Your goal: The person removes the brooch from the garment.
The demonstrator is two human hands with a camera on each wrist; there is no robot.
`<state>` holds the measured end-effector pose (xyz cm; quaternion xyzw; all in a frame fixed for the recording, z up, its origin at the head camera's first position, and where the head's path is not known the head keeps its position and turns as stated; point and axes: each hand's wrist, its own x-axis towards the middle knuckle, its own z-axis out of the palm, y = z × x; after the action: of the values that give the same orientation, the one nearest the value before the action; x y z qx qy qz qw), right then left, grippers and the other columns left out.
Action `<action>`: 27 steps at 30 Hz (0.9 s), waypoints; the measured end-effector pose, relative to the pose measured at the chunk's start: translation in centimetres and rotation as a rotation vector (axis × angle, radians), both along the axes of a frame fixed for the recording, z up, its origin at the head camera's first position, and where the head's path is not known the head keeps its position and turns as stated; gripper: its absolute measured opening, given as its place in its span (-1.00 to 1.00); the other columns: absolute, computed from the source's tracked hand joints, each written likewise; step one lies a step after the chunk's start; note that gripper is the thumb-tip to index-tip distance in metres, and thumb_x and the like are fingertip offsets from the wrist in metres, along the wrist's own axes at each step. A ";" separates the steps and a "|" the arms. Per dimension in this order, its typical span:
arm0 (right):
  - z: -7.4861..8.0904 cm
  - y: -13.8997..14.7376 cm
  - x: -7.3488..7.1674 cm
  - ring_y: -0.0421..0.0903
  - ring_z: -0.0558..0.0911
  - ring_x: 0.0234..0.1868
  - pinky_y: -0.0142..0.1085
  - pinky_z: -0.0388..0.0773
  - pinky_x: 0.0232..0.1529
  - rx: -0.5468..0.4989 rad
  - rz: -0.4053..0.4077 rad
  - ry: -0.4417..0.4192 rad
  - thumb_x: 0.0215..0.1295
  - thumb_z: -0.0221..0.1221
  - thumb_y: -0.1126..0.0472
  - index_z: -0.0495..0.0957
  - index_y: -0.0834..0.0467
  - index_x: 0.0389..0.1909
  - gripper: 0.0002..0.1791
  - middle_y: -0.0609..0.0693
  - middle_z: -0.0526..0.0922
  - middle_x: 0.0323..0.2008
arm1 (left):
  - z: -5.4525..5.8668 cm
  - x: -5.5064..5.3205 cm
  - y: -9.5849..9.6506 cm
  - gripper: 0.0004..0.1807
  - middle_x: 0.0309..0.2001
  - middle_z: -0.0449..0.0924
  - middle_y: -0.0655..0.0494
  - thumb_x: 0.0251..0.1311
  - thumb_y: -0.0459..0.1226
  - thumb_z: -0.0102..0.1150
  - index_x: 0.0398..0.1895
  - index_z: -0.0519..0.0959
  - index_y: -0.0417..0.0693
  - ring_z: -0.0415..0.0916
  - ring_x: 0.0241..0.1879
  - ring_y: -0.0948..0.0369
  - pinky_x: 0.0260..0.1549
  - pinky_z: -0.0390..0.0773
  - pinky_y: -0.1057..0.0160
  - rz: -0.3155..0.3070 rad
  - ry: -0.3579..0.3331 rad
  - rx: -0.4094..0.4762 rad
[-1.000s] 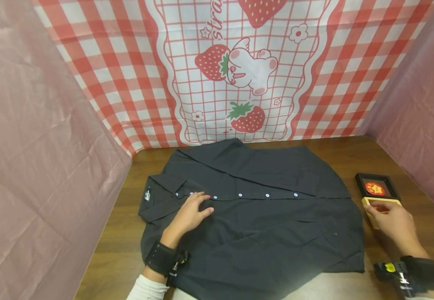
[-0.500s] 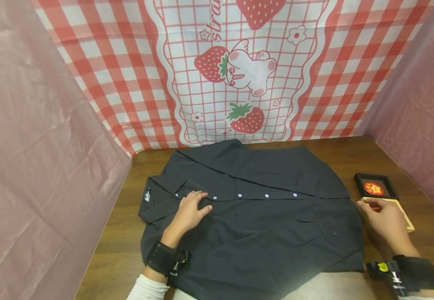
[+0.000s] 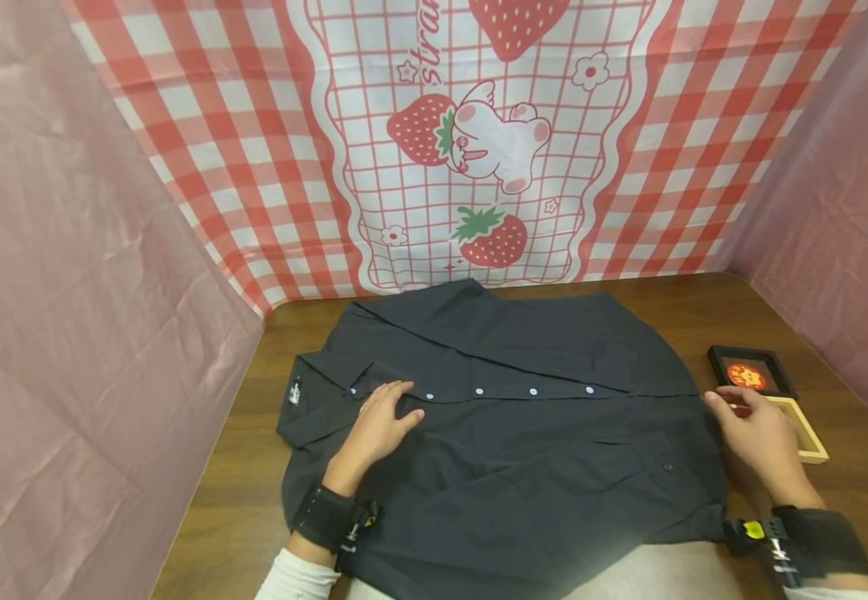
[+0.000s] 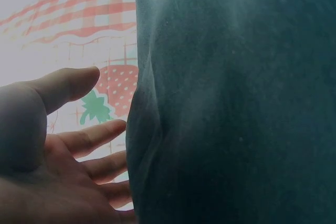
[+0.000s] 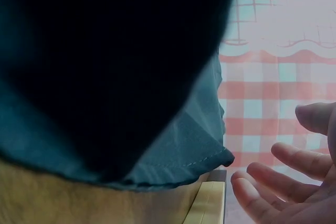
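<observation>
A dark button-up shirt (image 3: 509, 458) lies spread on the table, its collar to the left and hem to the right. On its button placket near the collar, my left hand (image 3: 381, 425) rests with fingers extended. The left wrist view has those fingertips (image 4: 116, 126) meeting the dark cloth (image 4: 236, 103). Beside the hem is my right hand (image 3: 764, 437), partly over a pale yellow square frame (image 3: 812, 442). In the right wrist view its loosely bent fingers (image 5: 299, 158) hold nothing and stand apart from the hem (image 5: 178, 166). The head view hides the frame's left part.
A black square frame (image 3: 779, 379) with a red and yellow round picture (image 3: 745, 377) lies just behind the yellow one. Red-checked strawberry cloth (image 3: 494, 150) hangs at the back. Pink cloth walls (image 3: 89, 317) flank the wooden table (image 3: 209, 475).
My right hand has shifted left from the yellow frame to the shirt's hem, uncovering the frame's right side. My left hand has stayed on the shirt.
</observation>
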<state>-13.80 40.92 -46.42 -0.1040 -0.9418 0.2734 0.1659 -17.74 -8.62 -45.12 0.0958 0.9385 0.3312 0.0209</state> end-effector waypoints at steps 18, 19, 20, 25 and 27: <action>0.7 -2.1 -0.5 0.44 0.53 0.04 -0.31 0.47 -0.33 -0.121 0.058 -0.067 0.46 0.01 -0.02 0.31 0.46 0.23 -0.37 0.54 0.49 0.07 | 0.5 -0.2 0.4 -0.36 0.37 0.34 -0.17 0.27 -0.14 0.20 0.36 0.33 -0.20 0.22 0.41 -0.11 0.36 0.22 -0.14 0.028 -0.005 0.016; 0.7 -2.3 -0.5 0.44 0.53 0.04 -0.39 0.44 -0.34 -0.131 0.060 -0.069 0.46 0.00 -0.02 0.30 0.46 0.24 -0.36 0.54 0.49 0.07 | 0.5 -0.3 0.5 -0.36 0.37 0.34 -0.18 0.28 -0.13 0.20 0.37 0.33 -0.20 0.22 0.41 -0.11 0.36 0.23 -0.14 0.029 -0.002 0.015; 0.7 -2.4 -0.6 0.45 0.53 0.05 -0.40 0.45 -0.34 -0.143 0.062 -0.069 0.45 0.01 -0.02 0.29 0.47 0.25 -0.36 0.55 0.48 0.07 | 0.5 -0.3 0.5 -0.35 0.38 0.33 -0.17 0.28 -0.12 0.19 0.37 0.32 -0.20 0.21 0.41 -0.11 0.37 0.22 -0.13 0.034 -0.004 0.020; 0.7 -3.1 -1.0 0.47 0.47 0.09 0.04 0.56 -0.07 -0.188 0.064 -0.091 0.46 -0.01 -0.07 0.22 0.47 0.30 -0.29 0.57 0.41 0.12 | 0.3 -0.4 0.7 -0.33 0.40 0.29 -0.20 0.33 -0.02 0.12 0.39 0.29 -0.20 0.18 0.43 -0.13 0.37 0.21 -0.16 0.049 -0.005 0.058; 0.8 -3.3 -1.1 0.49 0.44 0.12 0.28 0.43 0.03 -0.203 0.070 -0.107 0.46 -0.02 -0.09 0.18 0.47 0.32 -0.26 0.58 0.37 0.14 | 0.2 -0.4 0.9 -0.33 0.40 0.29 -0.20 0.34 0.00 0.10 0.39 0.30 -0.19 0.18 0.43 -0.13 0.37 0.21 -0.16 0.053 -0.009 0.072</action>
<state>-14.95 37.64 -45.67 -0.1019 -0.9197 0.3672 0.0943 -18.13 -7.74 -44.88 0.0700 0.9280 0.3657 0.0130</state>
